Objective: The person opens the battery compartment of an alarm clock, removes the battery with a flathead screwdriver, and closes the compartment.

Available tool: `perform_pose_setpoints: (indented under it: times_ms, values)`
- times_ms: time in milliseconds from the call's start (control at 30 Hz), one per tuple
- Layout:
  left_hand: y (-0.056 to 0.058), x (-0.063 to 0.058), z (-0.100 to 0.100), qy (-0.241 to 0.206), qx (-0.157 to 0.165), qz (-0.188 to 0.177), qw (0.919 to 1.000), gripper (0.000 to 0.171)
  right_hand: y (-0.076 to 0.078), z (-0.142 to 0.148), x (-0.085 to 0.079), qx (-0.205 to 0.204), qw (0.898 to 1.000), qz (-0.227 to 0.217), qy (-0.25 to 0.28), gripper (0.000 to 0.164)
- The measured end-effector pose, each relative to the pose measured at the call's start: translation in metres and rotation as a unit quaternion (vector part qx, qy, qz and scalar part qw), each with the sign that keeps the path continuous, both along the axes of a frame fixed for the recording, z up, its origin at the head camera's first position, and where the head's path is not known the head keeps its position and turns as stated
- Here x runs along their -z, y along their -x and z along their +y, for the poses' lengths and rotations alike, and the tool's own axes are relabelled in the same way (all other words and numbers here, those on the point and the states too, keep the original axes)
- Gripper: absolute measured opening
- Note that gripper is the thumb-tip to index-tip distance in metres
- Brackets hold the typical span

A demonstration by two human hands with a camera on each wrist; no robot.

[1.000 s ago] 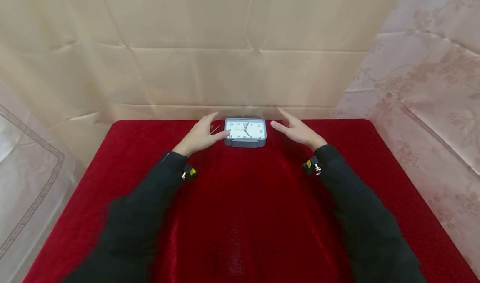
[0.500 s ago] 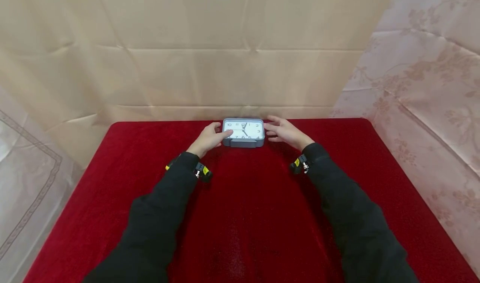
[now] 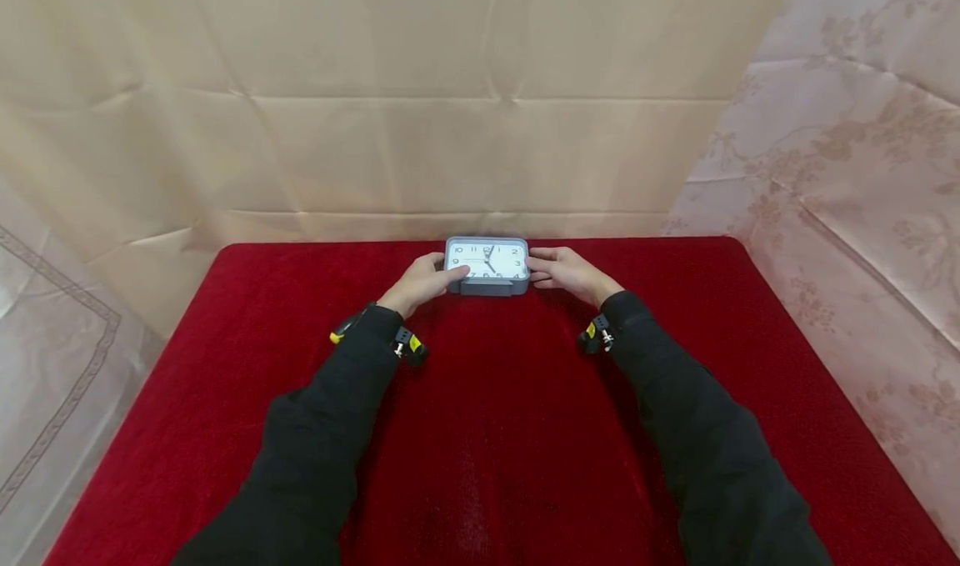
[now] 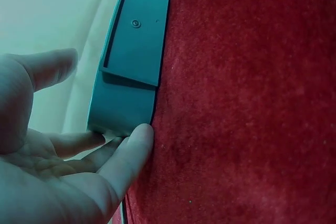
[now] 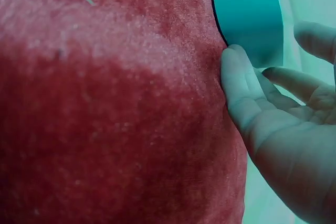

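A grey rectangular alarm clock with a white face lies face up at the far edge of the red cloth. My left hand is at its left end. In the left wrist view, the fingertips touch the end of the clock body, while the thumb stands apart over the face side. At the clock's right end is my right hand. The right wrist view has its fingertips against the clock's end, with the thumb raised clear.
Red velvety cloth covers the table. Behind its far edge hangs a creased beige curtain, close to the clock. Pale patterned fabric borders the right side, and more light fabric the left.
Both hands have moved inward to the clock's two ends, the right hand coming left from a gap beside it. The right fingers have drawn closer together. The clock stays in place on the cloth.
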State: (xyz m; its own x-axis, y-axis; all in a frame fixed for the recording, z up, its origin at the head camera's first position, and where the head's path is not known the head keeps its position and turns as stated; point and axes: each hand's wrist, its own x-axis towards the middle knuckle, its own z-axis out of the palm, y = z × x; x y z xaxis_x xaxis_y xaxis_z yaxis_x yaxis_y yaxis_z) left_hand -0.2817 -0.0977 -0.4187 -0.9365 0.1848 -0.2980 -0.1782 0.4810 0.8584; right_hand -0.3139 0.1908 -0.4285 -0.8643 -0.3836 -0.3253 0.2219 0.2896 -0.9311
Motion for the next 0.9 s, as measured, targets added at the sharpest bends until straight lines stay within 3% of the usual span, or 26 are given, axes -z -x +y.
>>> perform_pose_setpoints:
  times_ms: [233,533,733,900]
  values:
    - [0.000,0.000,0.002,0.013,0.011,0.013,0.9998,0.074,-0.004,-0.001,-0.003,-0.016,1.000,0.001,-0.019,0.068]
    - [-0.003,-0.009,0.007,0.028,0.019,0.028,0.9990,0.063,-0.008,-0.010,-0.007,-0.040,0.998,0.023,-0.047,0.073]
    - [-0.008,-0.016,0.008,0.027,0.014,0.032,0.9990,0.061,-0.011,-0.013,-0.012,-0.026,0.999,0.014,-0.043,0.077]
    - [-0.011,-0.021,0.009,0.015,0.015,0.035,0.9992,0.064,-0.016,-0.011,-0.017,0.008,1.000,0.012,0.005,0.074]
